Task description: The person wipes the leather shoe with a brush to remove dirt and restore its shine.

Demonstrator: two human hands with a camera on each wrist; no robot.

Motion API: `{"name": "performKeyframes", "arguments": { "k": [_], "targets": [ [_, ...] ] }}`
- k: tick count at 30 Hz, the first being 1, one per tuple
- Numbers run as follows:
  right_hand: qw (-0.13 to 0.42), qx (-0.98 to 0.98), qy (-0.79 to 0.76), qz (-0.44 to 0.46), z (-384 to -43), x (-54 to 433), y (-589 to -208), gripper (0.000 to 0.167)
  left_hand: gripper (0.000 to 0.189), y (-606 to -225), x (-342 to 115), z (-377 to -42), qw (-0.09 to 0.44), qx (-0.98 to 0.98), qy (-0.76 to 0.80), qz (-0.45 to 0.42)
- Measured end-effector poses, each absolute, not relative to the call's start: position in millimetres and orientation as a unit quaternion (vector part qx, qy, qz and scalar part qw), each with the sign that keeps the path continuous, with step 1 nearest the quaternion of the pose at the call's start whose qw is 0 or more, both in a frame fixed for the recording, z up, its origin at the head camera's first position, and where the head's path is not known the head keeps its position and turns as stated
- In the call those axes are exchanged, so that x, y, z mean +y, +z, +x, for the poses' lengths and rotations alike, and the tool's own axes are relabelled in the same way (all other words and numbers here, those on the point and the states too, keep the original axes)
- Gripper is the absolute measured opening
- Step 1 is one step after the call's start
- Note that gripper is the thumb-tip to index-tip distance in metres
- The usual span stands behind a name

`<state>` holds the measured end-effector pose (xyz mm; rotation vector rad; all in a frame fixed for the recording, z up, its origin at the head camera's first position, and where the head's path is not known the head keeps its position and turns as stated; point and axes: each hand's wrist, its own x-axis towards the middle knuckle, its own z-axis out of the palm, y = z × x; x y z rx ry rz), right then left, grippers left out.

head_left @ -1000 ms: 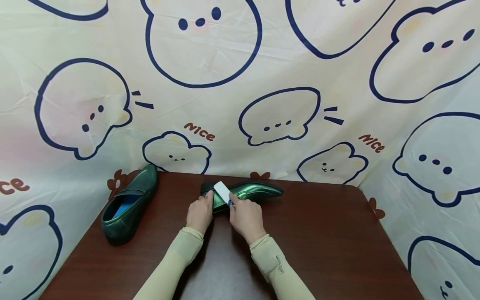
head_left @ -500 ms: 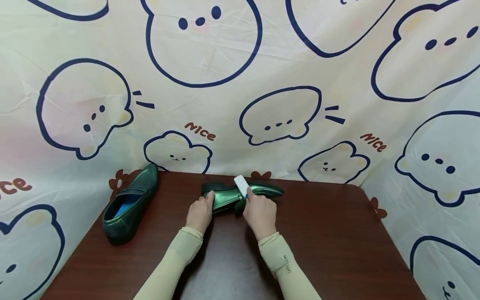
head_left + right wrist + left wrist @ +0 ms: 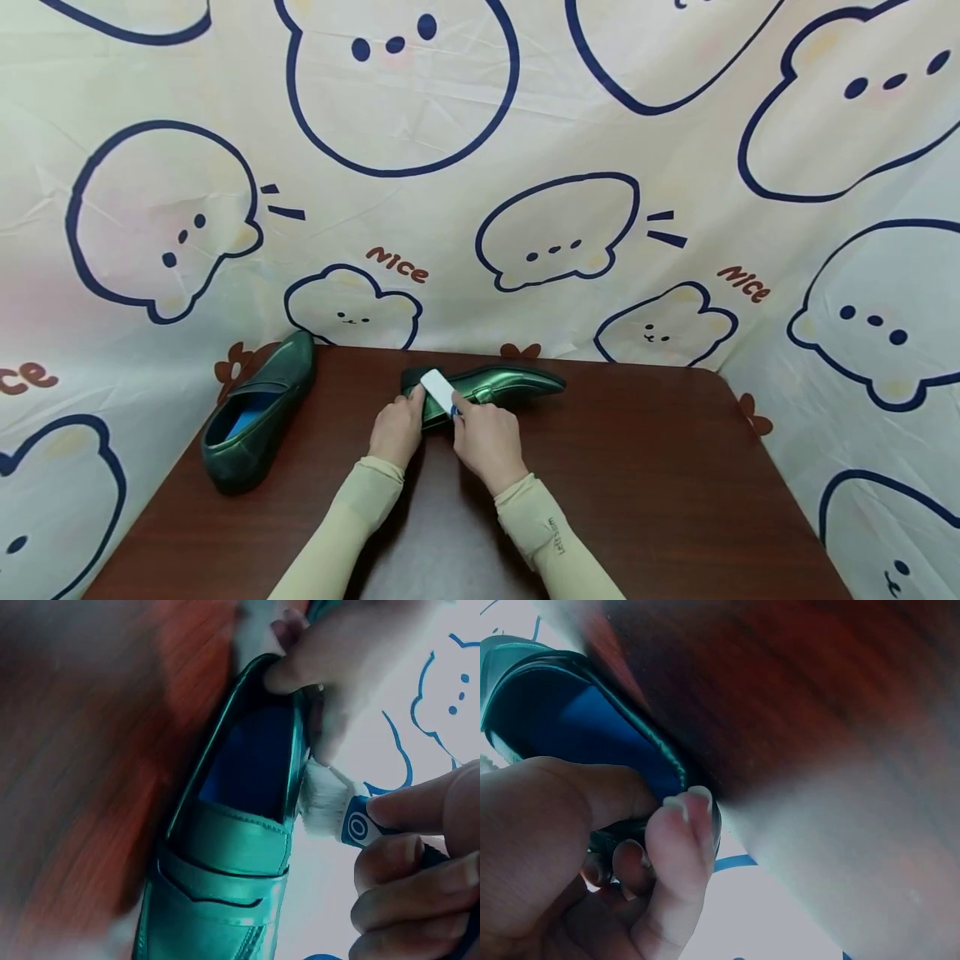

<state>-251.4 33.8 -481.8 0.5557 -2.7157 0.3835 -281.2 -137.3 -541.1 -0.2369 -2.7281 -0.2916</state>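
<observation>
A shiny green loafer (image 3: 521,381) lies tipped on its side near the table's far edge, toe to the right. My left hand (image 3: 396,431) grips its heel end; in the left wrist view the thumb reaches into the shoe's opening, above a blue insole (image 3: 604,724). My right hand (image 3: 489,440) holds a brush (image 3: 438,392) by its dark blue handle. In the right wrist view the white bristles (image 3: 322,802) touch the loafer's side, close below the left hand. The far end of the handle is hidden.
A second green loafer (image 3: 262,412) with a blue insole stands at the table's left edge. The brown wooden table (image 3: 660,475) meets a cartoon-printed cloth (image 3: 450,208) behind and at both sides.
My right hand swept the brush right along the loafer toward the toe, then came back left near the heel. The left hand and both shoes stay in place.
</observation>
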Motion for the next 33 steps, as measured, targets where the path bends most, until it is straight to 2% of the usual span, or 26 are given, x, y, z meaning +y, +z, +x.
{"name": "performKeyframes", "arguments": {
  "k": [13, 18, 24, 33],
  "targets": [
    [0.200, -0.971, 0.094, 0.085, -262, 71, -475, 0.039, 0.021, -546, -136, -280, 0.191, -0.969, -0.114, -0.105],
    [0.197, -0.965, 0.108, 0.133, -258, 65, -465, 0.037, 0.020, -544, -138, -282, 0.215, -0.965, -0.108, -0.103],
    [0.183, -0.954, 0.118, 0.206, -253, 46, -471, 0.033, 0.019, -541, -139, -282, 0.212, -0.969, -0.090, -0.091],
    [0.185, -0.966, 0.117, 0.134, -260, 60, -480, 0.034, 0.020, -542, -137, -282, 0.186, -0.973, -0.088, -0.102]
  ]
}}
